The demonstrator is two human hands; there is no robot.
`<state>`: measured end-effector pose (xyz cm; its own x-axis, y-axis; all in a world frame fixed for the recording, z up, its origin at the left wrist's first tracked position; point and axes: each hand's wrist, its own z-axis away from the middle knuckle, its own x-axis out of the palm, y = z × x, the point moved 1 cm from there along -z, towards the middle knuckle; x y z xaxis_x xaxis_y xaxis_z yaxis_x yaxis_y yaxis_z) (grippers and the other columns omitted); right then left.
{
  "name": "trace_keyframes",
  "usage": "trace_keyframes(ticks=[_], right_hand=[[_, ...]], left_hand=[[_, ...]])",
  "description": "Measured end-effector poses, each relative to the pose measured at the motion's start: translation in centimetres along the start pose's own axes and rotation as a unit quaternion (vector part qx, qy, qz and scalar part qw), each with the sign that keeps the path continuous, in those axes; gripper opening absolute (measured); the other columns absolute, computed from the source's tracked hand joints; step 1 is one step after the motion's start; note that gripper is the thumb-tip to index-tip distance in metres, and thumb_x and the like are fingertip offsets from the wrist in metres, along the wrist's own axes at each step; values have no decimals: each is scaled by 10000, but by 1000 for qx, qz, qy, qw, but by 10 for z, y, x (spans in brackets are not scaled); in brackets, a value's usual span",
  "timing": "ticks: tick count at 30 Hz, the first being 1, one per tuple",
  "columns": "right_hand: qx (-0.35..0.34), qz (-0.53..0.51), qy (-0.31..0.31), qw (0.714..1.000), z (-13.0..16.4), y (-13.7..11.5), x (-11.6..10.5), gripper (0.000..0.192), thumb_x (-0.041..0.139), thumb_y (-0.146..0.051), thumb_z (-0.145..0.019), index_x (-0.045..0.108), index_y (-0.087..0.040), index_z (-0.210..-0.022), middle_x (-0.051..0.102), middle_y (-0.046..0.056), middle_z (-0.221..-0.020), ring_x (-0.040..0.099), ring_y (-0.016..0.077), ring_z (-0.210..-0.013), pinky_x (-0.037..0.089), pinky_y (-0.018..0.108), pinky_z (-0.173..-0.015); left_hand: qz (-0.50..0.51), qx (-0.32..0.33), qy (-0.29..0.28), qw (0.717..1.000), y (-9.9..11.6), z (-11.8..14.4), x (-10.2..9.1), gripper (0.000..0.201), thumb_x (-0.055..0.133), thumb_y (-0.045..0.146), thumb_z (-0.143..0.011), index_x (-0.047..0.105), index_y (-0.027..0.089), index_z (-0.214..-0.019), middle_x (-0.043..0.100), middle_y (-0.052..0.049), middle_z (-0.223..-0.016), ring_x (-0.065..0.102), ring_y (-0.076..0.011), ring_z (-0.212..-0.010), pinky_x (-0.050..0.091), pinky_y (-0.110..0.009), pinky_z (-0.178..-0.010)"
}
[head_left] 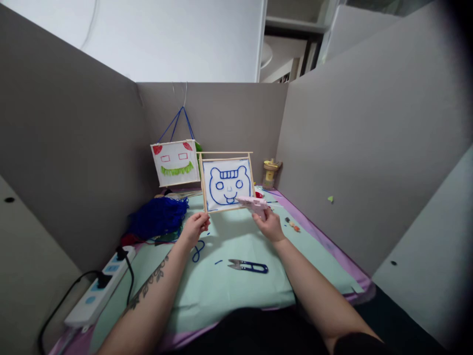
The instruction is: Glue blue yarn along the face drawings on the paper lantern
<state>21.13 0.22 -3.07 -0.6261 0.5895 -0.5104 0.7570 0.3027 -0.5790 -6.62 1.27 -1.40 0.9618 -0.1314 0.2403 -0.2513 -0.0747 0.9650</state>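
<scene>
My left hand grips the lower left corner of a wooden frame, holding it upright on the table. The frame carries a white panel with a face outlined in blue yarn. My right hand holds a pink glue gun, its nozzle pointing left at the frame's lower right edge. A short loop of blue yarn lies below my left hand.
Blue-handled thread snips lie on the mint mat. A heap of blue yarn sits at the left, a power strip near the left edge. A second decorated panel hangs on the back wall. A small jar stands in the corner.
</scene>
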Motion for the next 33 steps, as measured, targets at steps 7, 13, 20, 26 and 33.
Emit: trace_keyframes(ticks=[7,13,20,26,33], right_hand=[[-14,2,-6,1000,1,-1,-1,505,509,-501,-749,613,-169,-1115,691,65,-703,648,226,-631,499,312,-622],[-17,3,-7,1000,2,-1,-2,499,507,-505,-750,619,-174,-1106,690,65,-706,644,226,-644,504,318,-639],[-13,-1,-20,1000,2,-3,-1,511,504,-511,-746,617,-161,-1100,696,72,-729,646,226,-656,505,320,-650],[-29,-19,-13,999,1,1,-3,492,527,-489,-741,623,-163,-1097,700,73,-753,648,223,-658,507,313,-641],[-33,-17,-23,999,2,4,-2,484,537,-495,-735,628,-168,-1080,691,49,-691,634,212,-612,499,304,-607]], left_hand=[[-4,5,3,1000,1,1,1,345,733,434,-614,566,134,-650,525,13,-556,433,-60,-478,341,-189,-464],[-2,6,1,1000,1,1,1,340,731,433,-613,571,136,-652,526,11,-555,439,-61,-478,343,-188,-465],[-1,4,0,1000,0,1,1,341,736,430,-604,574,133,-650,526,10,-553,435,-58,-474,339,-187,-461],[-3,4,-3,1000,3,3,2,341,727,435,-614,571,134,-647,518,14,-549,431,-59,-473,337,-190,-463],[-5,4,1,1000,3,3,3,342,730,435,-609,567,136,-641,521,12,-550,426,-57,-472,335,-192,-465]])
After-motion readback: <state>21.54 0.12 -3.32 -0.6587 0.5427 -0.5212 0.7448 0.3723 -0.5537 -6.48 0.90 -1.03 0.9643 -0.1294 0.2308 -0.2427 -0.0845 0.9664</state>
